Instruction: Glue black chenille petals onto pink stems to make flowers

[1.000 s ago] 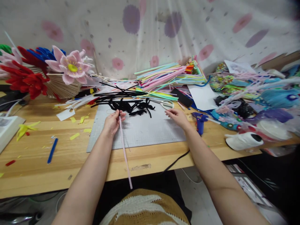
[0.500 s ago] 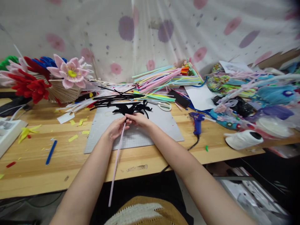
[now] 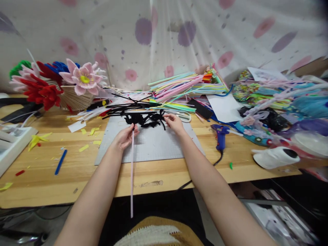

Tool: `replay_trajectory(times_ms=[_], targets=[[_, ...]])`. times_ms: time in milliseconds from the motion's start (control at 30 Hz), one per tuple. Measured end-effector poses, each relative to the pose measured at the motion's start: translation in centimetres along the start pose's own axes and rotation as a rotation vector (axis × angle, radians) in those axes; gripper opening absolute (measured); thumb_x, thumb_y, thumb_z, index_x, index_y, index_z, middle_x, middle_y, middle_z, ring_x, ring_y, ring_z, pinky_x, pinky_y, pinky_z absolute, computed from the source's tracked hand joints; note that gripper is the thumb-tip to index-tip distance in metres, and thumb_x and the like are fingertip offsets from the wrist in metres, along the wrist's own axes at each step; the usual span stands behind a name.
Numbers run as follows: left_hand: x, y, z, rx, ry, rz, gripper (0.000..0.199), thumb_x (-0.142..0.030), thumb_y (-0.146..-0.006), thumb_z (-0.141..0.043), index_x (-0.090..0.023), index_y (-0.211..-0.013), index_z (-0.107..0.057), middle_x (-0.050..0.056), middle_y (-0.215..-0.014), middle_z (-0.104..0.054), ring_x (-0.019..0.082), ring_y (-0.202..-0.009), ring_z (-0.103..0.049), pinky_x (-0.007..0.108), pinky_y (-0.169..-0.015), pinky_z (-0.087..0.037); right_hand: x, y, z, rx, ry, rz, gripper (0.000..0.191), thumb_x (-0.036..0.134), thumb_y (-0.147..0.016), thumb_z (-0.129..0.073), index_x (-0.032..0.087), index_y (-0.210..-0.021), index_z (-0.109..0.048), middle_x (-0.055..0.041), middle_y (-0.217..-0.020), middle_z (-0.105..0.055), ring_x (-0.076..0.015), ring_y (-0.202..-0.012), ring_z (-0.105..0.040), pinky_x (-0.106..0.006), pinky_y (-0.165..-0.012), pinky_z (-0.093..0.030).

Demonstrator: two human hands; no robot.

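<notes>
My left hand [image 3: 125, 136] is closed round the upper end of a pale pink stem [image 3: 132, 174], which looks like a fuzzy pipe cleaner and hangs down past the table edge. At its top, just above the fingers, is a black fuzzy flower-like piece [image 3: 133, 119]. To the right lies another black pipe-cleaner piece [image 3: 155, 118] with curled ends. The fingertips of my right hand [image 3: 175, 123] are pinched together at that piece's right edge. Under both hands is a grey board [image 3: 153, 147].
Behind the board lie black pipe cleaners [image 3: 120, 111], a heap of coloured ones [image 3: 179, 87] and scissors [image 3: 185, 117]. A blue glue gun [image 3: 220, 136] and a white thread spool [image 3: 275, 157] stand right. Fuzzy flowers [image 3: 83, 79], yellow scraps [image 3: 83, 148] and a blue stick [image 3: 60, 162] are left.
My right hand has left the pink stem and moved right to the other black piece. The left hand keeps the stem, which now hangs more upright. The view has shifted slightly.
</notes>
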State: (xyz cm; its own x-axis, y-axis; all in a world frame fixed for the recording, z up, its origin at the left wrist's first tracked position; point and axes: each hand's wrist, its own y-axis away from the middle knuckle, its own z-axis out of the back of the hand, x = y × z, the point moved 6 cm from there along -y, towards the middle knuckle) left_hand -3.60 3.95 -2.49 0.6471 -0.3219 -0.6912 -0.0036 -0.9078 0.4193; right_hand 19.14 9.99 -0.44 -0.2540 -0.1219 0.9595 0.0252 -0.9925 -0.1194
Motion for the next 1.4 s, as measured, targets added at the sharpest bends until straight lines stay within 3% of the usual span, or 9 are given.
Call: replay_trajectory(times_ms=[200,367,467,567,667,767,900,1100,1400], targets=[[-0.4,-0.3,0.8,-0.02,-0.083,-0.079,0.022,-0.01,-0.085,-0.045,-0.008,-0.068,-0.06,0.002,-0.055,-0.059,0.006,-0.049,-0.056,0.018,-0.058,-0.052,0.7,1.0,-1.7,0.035,0.579,0.256,0.025,0.029,-0.077,-0.052,0.02,-0.097,-0.063,-0.0025,-0.081,-0.062,-0.0145,-0.075,-0.053,-0.027,-0.071,-0.04],[-1.0,0.2,1.9,-0.053,-0.05,-0.078,0.021,-0.009,-0.085,-0.044,-0.008,-0.072,-0.061,0.002,-0.057,-0.059,0.005,-0.05,-0.057,0.016,-0.058,-0.052,1.1,1.0,-3.9,0.049,0.8,0.309,0.025,0.024,-0.077,-0.053,0.022,-0.099,-0.064,-0.0089,-0.099,-0.057,-0.0222,-0.098,-0.048,-0.033,-0.079,-0.039],[-0.5,0.4,1.6,-0.013,-0.015,-0.061,0.021,-0.009,-0.086,-0.042,-0.008,-0.079,-0.062,0.003,-0.064,-0.063,0.006,-0.054,-0.06,0.017,-0.06,-0.053,0.9,0.7,-3.9,0.027,0.67,0.294,0.015,0.022,-0.075,-0.054,0.02,-0.087,-0.063,-0.0076,-0.094,-0.056,-0.0208,-0.093,-0.049,-0.033,-0.08,-0.039],[0.4,0.7,0.9,0.028,-0.028,-0.023,0.02,-0.011,-0.086,-0.043,-0.007,-0.083,-0.062,0.006,-0.072,-0.065,0.008,-0.061,-0.062,0.018,-0.06,-0.054,0.1,0.6,-3.4,0.009,0.231,0.159,0.011,0.025,-0.07,-0.056,0.018,-0.079,-0.055,-0.0026,-0.082,-0.056,-0.015,-0.078,-0.051,-0.03,-0.074,-0.041],[1.2,1.0,0.2,0.077,-0.046,0.013,0.02,-0.013,-0.086,-0.044,-0.007,-0.084,-0.063,0.008,-0.075,-0.065,0.011,-0.066,-0.063,0.021,-0.062,-0.054,-0.4,1.1,-4.0,0.109,-0.26,-0.001,0.027,0.03,-0.062,-0.063,0.019,-0.082,-0.048,0.0031,-0.072,-0.054,-0.0102,-0.065,-0.051,-0.024,-0.062,-0.041],[1.4,1.2,-0.2,0.092,-0.037,0.004,0.02,-0.014,-0.086,-0.044,-0.007,-0.081,-0.062,0.007,-0.072,-0.063,0.011,-0.066,-0.062,0.022,-0.066,-0.054,0.1,2.3,-5.0,0.235,-0.49,-0.065,0.04,0.029,-0.056,-0.068,0.021,-0.088,-0.045,0.0052,-0.07,-0.053,-0.0093,-0.063,-0.054,-0.022,-0.059,-0.041],[1.7,1.3,-0.6,0.089,-0.026,-0.028,0.022,-0.017,-0.087,-0.043,-0.008,-0.078,-0.061,0.006,-0.067,-0.061,0.009,-0.062,-0.06,0.022,-0.066,-0.054,1.1,3.3,-6.2,0.345,-0.507,-0.022,0.039,0.025,-0.056,-0.068,0.021,-0.088,-0.045,0.0036,-0.079,-0.054,-0.011,-0.068,-0.059,-0.025,-0.062,-0.044],[1.8,0.7,-0.8,0.064,-0.201,-0.173,0.022,-0.022,-0.087,-0.044,-0.009,-0.084,-0.061,0.004,-0.065,-0.06,0.008,-0.057,-0.058,0.023,-0.062,-0.052,1.4,3.1,-6.5,0.302,-0.478,0.108,0.043,0.02,-0.055,-0.068,0.023,-0.09,-0.045,0.0035,-0.076,-0.055,-0.0108,-0.068,-0.054,-0.024,-0.061,-0.045],[-0.5,-0.7,-2.6,-0.165,-1.259,-0.695,0.031,-0.034,-0.084,-0.041,-0.017,-0.062,-0.055,0.006,-0.065,-0.059,0.02,-0.071,-0.057,0.029,-0.066,-0.04,1.5,3.5,-6.9,0.255,-0.283,0.191,0.027,0.017,-0.06,-0.06,0.02,-0.085,-0.05,-0.0004,-0.083,-0.059,-0.0139,-0.082,-0.057,-0.025,-0.066,-0.044]])
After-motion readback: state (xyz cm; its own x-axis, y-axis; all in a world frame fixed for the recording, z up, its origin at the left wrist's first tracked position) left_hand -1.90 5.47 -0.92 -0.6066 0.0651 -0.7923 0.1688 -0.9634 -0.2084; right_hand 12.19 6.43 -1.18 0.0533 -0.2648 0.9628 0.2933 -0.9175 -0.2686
